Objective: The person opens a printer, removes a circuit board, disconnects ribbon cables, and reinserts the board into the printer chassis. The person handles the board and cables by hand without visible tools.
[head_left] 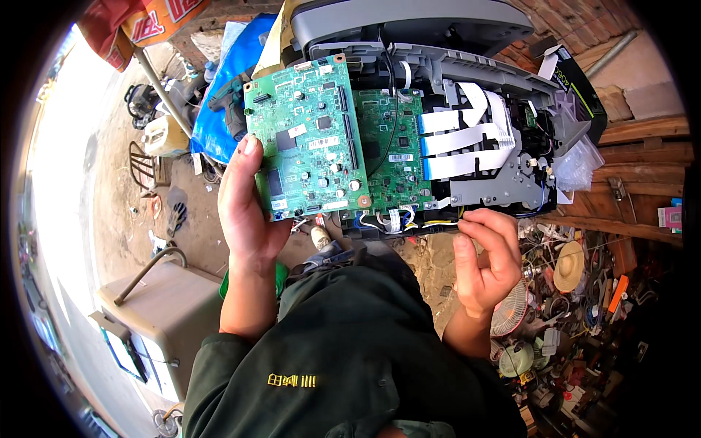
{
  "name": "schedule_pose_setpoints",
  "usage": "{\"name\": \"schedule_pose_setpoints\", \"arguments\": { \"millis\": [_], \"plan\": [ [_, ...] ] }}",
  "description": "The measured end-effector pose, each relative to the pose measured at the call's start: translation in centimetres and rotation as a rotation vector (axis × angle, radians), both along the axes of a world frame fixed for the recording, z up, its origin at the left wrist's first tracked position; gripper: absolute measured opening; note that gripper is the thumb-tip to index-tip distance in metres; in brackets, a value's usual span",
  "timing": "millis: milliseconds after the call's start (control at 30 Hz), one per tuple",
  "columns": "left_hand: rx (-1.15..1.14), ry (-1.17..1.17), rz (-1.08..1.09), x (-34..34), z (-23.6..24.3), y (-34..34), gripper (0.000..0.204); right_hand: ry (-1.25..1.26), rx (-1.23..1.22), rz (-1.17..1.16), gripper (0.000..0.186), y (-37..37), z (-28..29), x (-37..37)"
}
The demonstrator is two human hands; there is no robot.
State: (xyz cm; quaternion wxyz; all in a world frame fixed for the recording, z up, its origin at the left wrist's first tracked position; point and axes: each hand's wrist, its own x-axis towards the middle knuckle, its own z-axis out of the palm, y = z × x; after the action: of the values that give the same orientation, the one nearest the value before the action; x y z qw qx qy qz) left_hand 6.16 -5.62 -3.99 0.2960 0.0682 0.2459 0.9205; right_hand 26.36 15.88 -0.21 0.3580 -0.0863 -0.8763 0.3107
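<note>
My left hand (244, 201) is closed on a loose green circuit board (307, 146) by its left edge, thumb on top. The board is tilted above a grey machine with its casing opened, which looks like a printer (482, 193), and covers part of a second green circuit board (398, 146) mounted inside. White flat ribbon cables (456, 139) with blue ends run into the mounted board's right side. My right hand (485, 259) is beside the machine's near edge, fingers curled, thumb and forefinger slightly apart, close to yellow and white wires (431, 223). Nothing shows between those fingers.
A grey cover (409, 25) stands raised behind the machine. Blue sheeting (234, 87) lies to the left. A beige box-shaped appliance (171, 310) stands at lower left. Clutter with a straw hat (568, 266) fills the lower right; clear plastic wrap (577, 171) lies beside the machine.
</note>
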Motion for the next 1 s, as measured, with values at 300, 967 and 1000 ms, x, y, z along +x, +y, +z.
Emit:
{"name": "schedule_pose_setpoints", "arguments": {
  "millis": [300, 967, 1000],
  "plan": [
    [-0.169, -0.024, 0.107, 0.6, 1.5, 1.0, 0.044, -0.012, 0.022, -0.008, 0.017, 0.1, -0.1, -0.1],
    [-0.153, 0.028, 0.066, 1.2, 1.8, 1.2, 0.041, 0.004, 0.049, 0.023, 0.018, 0.3, -0.4, 0.1],
    [-0.133, 0.029, 0.049, 1.3, 1.8, 1.2, 0.041, 0.004, 0.055, 0.021, 0.018, 0.3, -0.4, 0.1]
  ]
}}
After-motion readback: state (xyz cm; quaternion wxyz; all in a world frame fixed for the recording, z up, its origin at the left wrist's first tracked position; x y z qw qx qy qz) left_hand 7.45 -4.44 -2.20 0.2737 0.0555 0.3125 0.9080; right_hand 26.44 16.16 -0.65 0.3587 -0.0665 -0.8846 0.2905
